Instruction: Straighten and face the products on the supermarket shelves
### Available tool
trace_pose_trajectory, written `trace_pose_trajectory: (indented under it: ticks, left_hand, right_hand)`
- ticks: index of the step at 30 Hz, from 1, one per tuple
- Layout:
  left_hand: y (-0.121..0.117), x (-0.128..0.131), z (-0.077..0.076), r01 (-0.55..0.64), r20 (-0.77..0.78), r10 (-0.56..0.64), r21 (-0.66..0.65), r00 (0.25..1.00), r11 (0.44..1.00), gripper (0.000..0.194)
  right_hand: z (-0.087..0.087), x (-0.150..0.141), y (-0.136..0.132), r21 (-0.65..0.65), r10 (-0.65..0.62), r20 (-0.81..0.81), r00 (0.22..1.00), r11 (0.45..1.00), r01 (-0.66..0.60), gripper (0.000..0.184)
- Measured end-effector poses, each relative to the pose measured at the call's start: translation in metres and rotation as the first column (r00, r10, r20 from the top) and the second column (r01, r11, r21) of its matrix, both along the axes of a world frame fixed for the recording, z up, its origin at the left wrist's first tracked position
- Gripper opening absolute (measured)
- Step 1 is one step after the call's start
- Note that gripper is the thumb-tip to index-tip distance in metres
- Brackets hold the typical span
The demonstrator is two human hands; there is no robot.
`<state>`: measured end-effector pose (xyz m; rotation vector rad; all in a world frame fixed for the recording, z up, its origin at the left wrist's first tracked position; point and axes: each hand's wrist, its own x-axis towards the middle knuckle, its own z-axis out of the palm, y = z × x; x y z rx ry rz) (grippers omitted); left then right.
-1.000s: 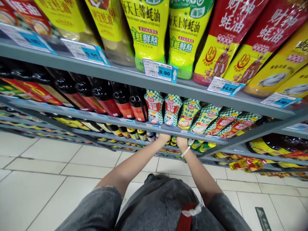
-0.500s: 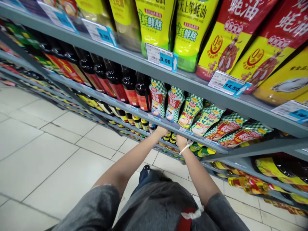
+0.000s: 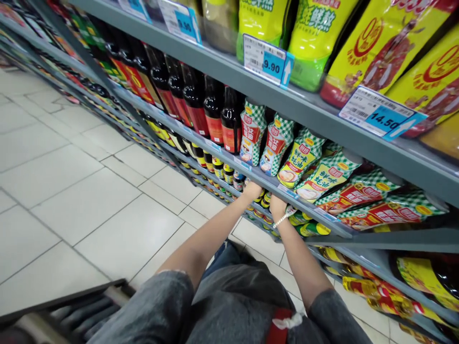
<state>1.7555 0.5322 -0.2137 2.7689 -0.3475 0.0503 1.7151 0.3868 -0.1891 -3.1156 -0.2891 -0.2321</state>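
Both my arms reach under a grey shelf into the row below it. My left hand and my right hand are among small bottles with yellow caps. The shelf edge hides my fingers, so what they touch or hold is hidden. A beaded bracelet sits on my right wrist. Above my hands stand green-checked sauce pouches and dark sauce bottles.
Yellow-green and red-yellow pouches fill the upper shelf, with price tags 9.90 and 14.50. Oil bottles lie on lower shelves at the right. A dark cart edge shows at bottom left. Pale floor tiles spread left.
The view has swung left and down, so the shelves slid right and a cart edge came into view. My hands stay under the same shelf, hardly moved.
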Motion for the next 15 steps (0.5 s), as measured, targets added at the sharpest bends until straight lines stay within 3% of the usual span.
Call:
trace_pose_trajectory:
  ticks: [3, 6, 9, 11, 15]
  left_hand:
    - [0.005, -0.034, -0.002, -0.033, 0.005, 0.033, 0.011, 0.999, 0.999, 0.044]
    - [0.028, -0.080, -0.025, 0.031, -0.001, -0.031, 0.003, 1.000, 1.000, 0.055]
    - [0.074, -0.133, -0.070, 0.079, -0.272, -0.070, 0.021, 0.960, 0.997, 0.058]
    - [0.114, -0.172, -0.104, 0.041, -0.493, 0.004, 0.080, 0.870, 0.996, 0.060]
    - [0.202, -0.255, -0.156, -0.031, -0.699, 0.176, 0.215, 0.693, 0.976, 0.049]
  right_hand:
    - [0.001, 0.002, 0.001, 0.004, 0.001, 0.001, 1.000, 1.000, -0.001, 0.037]
    - [-0.001, 0.002, -0.002, 0.017, -0.002, 0.008, 1.000, 1.000, 0.002, 0.034]
    - [-0.004, -0.005, -0.006, 0.041, -0.027, 0.027, 0.999, 0.999, 0.025, 0.034]
    - [-0.005, -0.014, -0.007, 0.058, -0.051, 0.044, 0.998, 0.997, 0.049, 0.034]
    - [-0.006, -0.027, 0.017, 0.085, -0.086, 0.094, 0.992, 0.993, 0.079, 0.035]
